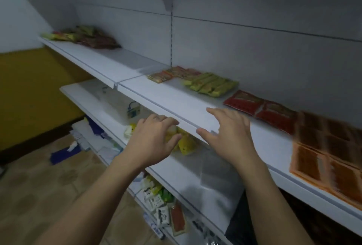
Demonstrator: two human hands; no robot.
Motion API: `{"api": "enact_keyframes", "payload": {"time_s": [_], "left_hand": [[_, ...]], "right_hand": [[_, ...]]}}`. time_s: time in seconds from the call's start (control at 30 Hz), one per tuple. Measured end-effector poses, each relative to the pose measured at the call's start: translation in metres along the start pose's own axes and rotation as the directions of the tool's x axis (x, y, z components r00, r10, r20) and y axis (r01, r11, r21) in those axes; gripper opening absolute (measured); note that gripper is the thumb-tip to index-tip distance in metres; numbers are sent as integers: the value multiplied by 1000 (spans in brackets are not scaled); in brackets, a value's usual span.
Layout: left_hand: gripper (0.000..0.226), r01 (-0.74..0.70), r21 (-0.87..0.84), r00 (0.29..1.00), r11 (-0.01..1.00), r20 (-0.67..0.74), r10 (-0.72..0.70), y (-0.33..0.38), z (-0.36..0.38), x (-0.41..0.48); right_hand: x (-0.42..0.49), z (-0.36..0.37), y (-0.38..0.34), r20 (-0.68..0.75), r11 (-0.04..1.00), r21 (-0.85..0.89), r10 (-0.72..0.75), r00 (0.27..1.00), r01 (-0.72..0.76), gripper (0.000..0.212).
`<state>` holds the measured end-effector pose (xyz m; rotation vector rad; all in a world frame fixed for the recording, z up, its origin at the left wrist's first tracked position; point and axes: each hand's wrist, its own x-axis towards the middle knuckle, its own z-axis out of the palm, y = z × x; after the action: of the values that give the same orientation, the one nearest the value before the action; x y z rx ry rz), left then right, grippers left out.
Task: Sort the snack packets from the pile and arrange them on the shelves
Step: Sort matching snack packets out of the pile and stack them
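My left hand [154, 138] reaches under the upper shelf [166, 99] and its curled fingers grip yellow snack packets [187, 144] lying on the middle shelf [172, 166]. My right hand [229, 127] hovers spread and empty at the front edge of the upper shelf. On that shelf lie a row of green packets [212, 86], small orange-red packets [172, 74], red packets [260, 107] and several orange-brown packets [329, 156]. A mixed pile of packets [86, 35] lies at the far left end.
A lower shelf holds loose white, green and orange packets [162, 203]. A dark bag [241, 219] hangs below the middle shelf at right. Papers and blue items [78, 138] litter the tiled floor by a yellow wall [29, 91].
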<state>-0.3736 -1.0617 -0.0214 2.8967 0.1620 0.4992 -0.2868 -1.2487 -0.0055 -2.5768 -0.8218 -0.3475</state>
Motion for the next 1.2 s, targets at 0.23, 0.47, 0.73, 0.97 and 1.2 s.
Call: {"api": "enact_keyframes", "payload": {"time_s": [0.23,0.47,0.73,0.97,1.2], "left_hand": [[44,233,-4,970,972,-76,-233,-162,-54,-24],[45,384,37,919,923,-109,-378,-286,-89,-59],[43,500,-15,856,866,-145,-496,-380,-109,-72],[43,543,-16,833,840,-120,-540,-451,-94,-38],[42,548,74,835,833,-104,-540,-549,-95,43]], "right_hand": [[78,74,-153,71,979,67,-199,977,194,61],[121,145,-280,138,952,125,-295,945,279,64],[166,202,-370,140,916,228,-366,920,329,57],[235,256,-404,197,913,214,-388,900,347,63],[351,319,-443,219,909,270,-378,899,317,68]]}}
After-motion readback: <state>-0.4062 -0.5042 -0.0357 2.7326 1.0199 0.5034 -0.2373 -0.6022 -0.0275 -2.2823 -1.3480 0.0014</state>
